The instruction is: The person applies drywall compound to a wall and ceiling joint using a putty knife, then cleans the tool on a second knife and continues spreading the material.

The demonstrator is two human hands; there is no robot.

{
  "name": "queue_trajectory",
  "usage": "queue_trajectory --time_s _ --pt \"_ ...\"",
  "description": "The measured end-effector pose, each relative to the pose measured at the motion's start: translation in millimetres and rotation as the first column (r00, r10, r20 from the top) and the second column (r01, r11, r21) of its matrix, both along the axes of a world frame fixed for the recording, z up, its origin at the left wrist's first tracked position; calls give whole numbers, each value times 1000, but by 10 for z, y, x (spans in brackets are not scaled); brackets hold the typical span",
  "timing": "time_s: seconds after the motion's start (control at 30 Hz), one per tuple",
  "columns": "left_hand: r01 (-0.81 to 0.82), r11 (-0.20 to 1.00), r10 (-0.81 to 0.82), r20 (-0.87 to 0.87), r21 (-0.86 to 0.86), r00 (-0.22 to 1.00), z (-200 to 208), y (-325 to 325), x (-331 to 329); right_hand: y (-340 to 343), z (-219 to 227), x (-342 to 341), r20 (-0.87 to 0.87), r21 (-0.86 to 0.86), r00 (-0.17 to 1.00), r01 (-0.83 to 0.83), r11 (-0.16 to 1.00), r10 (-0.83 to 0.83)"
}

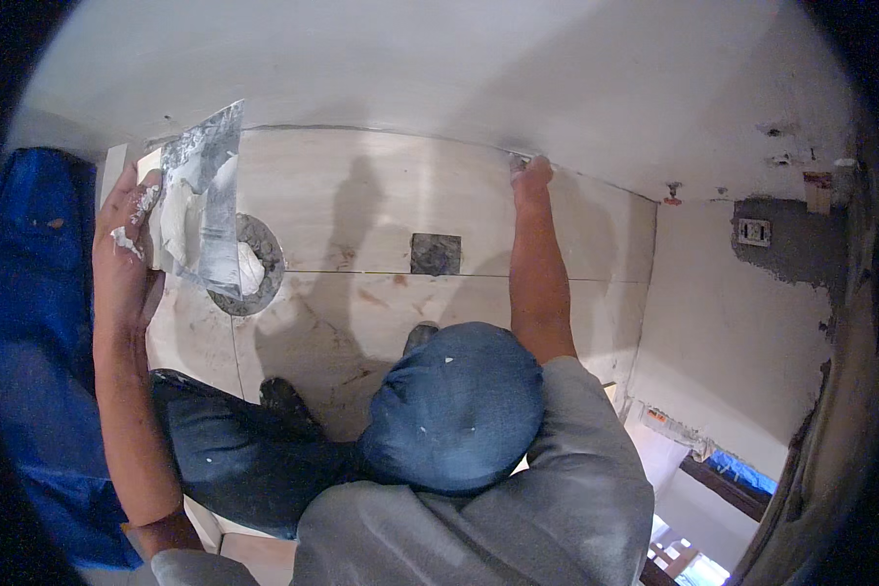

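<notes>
On the left, my left hand is closed around the pale handle side of a wide metal trowel. White paste is heaped and smeared on its blade, and white smears mark my fingers. My right arm is stretched far forward, with my right hand closed at the joint where the tiled floor meets the wall. A thin, light edge of a small tool shows at those fingers; the rest of it is hidden. Behind the trowel, a white lump lies in a round grey patch.
Light tiles surround a square grey patch. Pipe stubs and an electrical box mark the right wall. Blue sheeting hangs at the left. My bent knees are below, near an opening at lower right.
</notes>
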State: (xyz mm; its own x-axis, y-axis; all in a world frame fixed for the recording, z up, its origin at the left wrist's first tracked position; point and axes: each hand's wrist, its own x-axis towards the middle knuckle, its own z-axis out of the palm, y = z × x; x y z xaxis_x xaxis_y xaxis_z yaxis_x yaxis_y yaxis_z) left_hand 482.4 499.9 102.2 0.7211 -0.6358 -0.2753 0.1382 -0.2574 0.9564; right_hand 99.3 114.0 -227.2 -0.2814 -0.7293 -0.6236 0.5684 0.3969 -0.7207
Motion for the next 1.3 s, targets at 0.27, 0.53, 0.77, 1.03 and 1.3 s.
queue_trajectory --time_s 0.27,0.53,0.77,1.03,1.3 --pt "25 998 -32 -116 -55 993 -13 -32 -42 203 241 -65 -259 -378 951 -262 888 170" --pt "5 995 -27 -222 -99 975 -130 47 51 880 539 68 -7 -241 998 -66 968 66" --pt "21 998 -34 -216 -65 976 -148 -31 -17 156 327 62 -37 19 996 87 996 -86" --pt "116 987 -127 -90 -115 988 -169 7 -19 70 947 350 -324 -225 940 38 974 -111" --pt "104 990 -130 -303 -100 944 -156 -82 -112 1337 1780 1017 -496 -419 865 -308 854 69"
